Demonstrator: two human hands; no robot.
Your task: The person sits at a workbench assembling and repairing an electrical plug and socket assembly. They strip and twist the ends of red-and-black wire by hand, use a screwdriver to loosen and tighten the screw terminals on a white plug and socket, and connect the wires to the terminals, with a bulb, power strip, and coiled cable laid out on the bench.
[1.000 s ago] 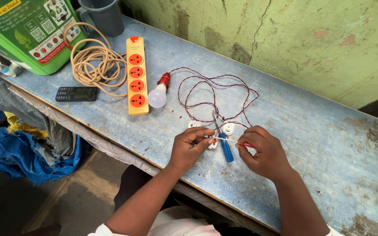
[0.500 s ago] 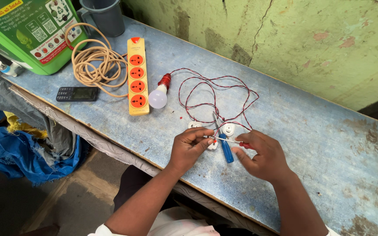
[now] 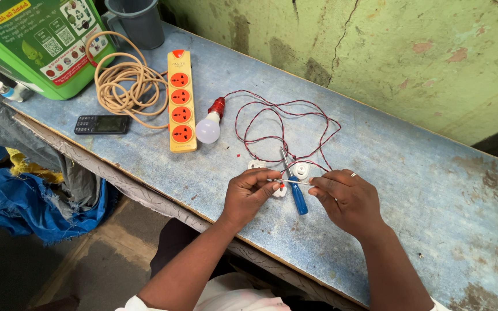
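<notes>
Presently, at the bench edge:
Left hand: left hand pinches one end of a thin bared wire end between thumb and fingertips; closed on it.
Right hand: right hand pinches the other end of the same strand; closed on it, ring on one finger.
Wire location: held taut just above the blue worktop, between both hands, over the screwdriver.
Wire axis: long axis runs left-right across the view, roughly level; both hands equally near, one per end.
Screwdriver: blue-handled screwdriver lies on the top under the strand, crossing it; tip points away from the person, handle towards them.
White fittings: small white plug parts just beyond the hands.
Lead: red twisted cable loops back to a bulb in a red holder.
Further left: orange socket strip, coiled beige cord, dark phone.
</notes>
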